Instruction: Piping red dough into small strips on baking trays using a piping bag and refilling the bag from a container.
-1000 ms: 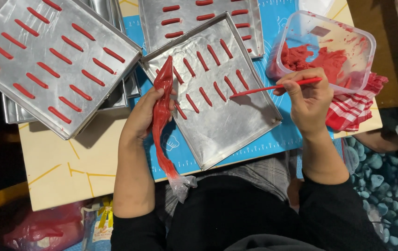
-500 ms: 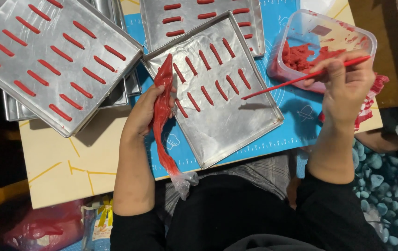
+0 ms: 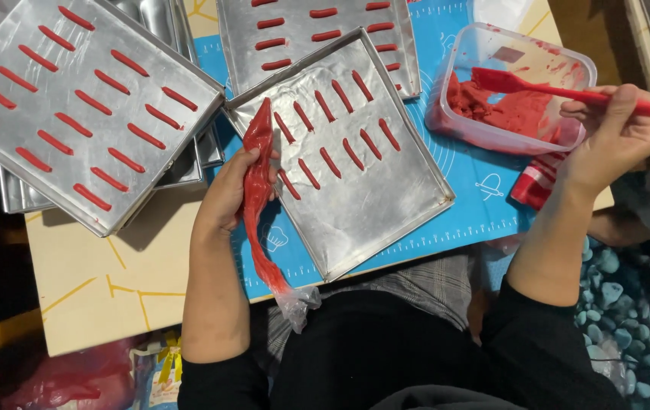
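Red piping bag [image 3: 258, 178] gripped by left hand [image 3: 228, 193] beside the tray [image 3: 408, 190]; right hand [image 3: 615, 130] clasps a spatula [image 3: 560, 91] over the tub [image 3: 484, 137].

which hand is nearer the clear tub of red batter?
Right. The right hand sits by the tub's right rim, its red spatula inside; the left hand holds the piping bag across the tray.

Piping bag [image 3: 256, 178] and spatula [image 3: 560, 89], both covered in red batter

The bag's a clear plastic one smeared red inside, mostly flattened out, lying lengthwise along the left edge of the middle tray, tip pointing away, loose end trailing off the table. The red spatula is angled across the plastic tub, blade down in the batter.
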